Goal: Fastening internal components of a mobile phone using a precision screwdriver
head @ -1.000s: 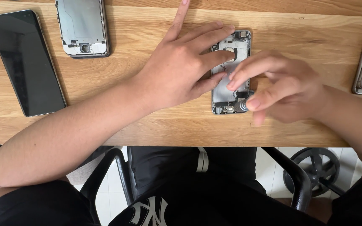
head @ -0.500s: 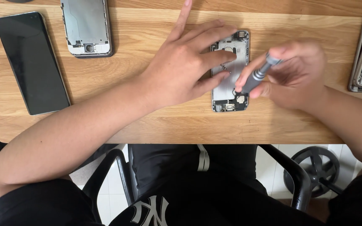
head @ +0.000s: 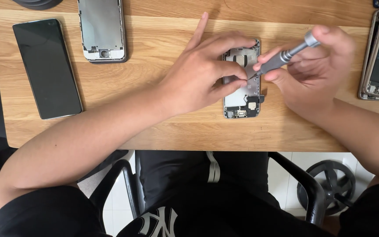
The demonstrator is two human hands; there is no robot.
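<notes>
Meanwhile, right hand [head: 316, 66] fingers pinch a slim metal screwdriver [head: 281, 58]; left hand [head: 202, 72] fingers spread, pressing the opened phone chassis [head: 242, 98].

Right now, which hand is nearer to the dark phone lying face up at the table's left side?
Left. The left hand rests on the opened phone body mid-table, apart from the dark phone. The right hand, holding the grey screwdriver, sits farther away on the opened phone's other side.
</notes>
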